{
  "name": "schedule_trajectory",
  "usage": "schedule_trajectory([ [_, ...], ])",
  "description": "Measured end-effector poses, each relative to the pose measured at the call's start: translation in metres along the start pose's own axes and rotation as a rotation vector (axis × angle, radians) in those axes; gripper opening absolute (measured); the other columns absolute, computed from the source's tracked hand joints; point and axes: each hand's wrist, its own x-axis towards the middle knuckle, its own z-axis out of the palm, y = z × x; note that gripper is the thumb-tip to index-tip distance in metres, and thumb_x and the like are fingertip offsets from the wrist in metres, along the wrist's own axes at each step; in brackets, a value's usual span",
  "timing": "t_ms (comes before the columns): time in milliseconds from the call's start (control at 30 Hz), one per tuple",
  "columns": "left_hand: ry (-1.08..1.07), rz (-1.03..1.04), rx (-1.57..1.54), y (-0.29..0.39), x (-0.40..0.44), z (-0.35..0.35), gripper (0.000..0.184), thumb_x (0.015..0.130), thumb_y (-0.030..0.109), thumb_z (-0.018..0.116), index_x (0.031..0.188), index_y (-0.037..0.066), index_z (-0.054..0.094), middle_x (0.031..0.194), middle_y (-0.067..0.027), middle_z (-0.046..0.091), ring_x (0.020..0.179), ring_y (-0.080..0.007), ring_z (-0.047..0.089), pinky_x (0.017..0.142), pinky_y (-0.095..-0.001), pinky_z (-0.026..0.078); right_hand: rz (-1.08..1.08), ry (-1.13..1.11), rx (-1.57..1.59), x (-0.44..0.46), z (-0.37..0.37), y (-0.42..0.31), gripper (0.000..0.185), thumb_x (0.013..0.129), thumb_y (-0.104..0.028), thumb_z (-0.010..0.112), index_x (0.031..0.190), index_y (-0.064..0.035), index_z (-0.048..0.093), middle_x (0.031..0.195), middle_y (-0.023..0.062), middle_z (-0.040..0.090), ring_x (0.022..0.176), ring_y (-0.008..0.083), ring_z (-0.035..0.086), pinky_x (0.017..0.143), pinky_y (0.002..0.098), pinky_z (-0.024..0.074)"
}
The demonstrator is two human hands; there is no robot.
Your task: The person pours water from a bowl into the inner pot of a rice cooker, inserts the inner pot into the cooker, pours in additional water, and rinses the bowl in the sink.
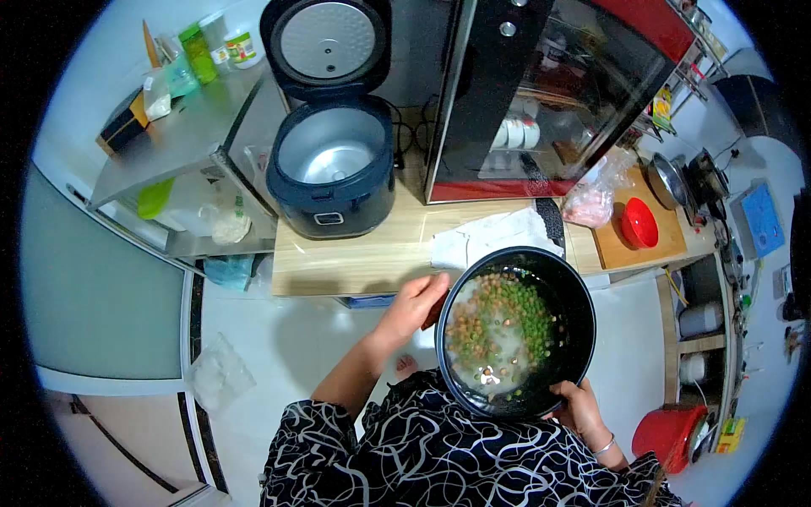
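A black inner pot (589,325) is held in front of my body by both hands, away from the counter. Green peas (534,317), small orange-brown pieces (475,297) and cloudy liquid with pale grains lie inside it. My left hand (418,306) is closed at the pot's left side, its fingertips partly hidden. On the lower right, my right hand (579,409) grips the rim, thumb over the edge and fingers underneath. Beyond the pot, the rice cooker (329,198) stands on the counter with its lid (328,40) up and a bare metal inside.
A white cloth (490,239) lies on the wooden counter (317,275). A glass-doored cabinet (541,110) with dishes stands behind it. To the right are a plastic bag (589,205), a red bowl (640,224) and a cutting board (612,249). A metal shelf (203,127) stands left.
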Motion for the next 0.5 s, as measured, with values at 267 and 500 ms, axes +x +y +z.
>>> schedule_trajectory([
  [267,0.065,0.191,0.375,0.022,-0.018,-0.019,0.026,0.079,0.016,0.058,0.057,0.004,0.052,0.055,0.005,0.048,0.05,-0.0019,0.039,0.044,-0.0205,0.031,-0.036,-0.2,-0.083,0.019,0.024,-0.018,0.024,0.072,0.001,0.044,0.095,0.0093,0.044,0.079,0.0162,0.052,0.061,0.0289,0.058,0.048,0.0409,0.0548],
  [500,0.331,0.321,0.228,0.041,-0.037,-0.044,0.018,0.069,0.001,0.055,0.052,0.005,0.047,0.052,0.0037,0.045,0.046,-0.0034,0.037,0.042,-0.0211,0.028,0.025,-0.374,-0.489,0.032,0.069,-0.084,0.02,0.074,-0.005,0.044,0.086,0.0118,0.046,0.057,0.0186,0.054,0.036,0.0225,0.053,0.032,0.0271,0.044],
])
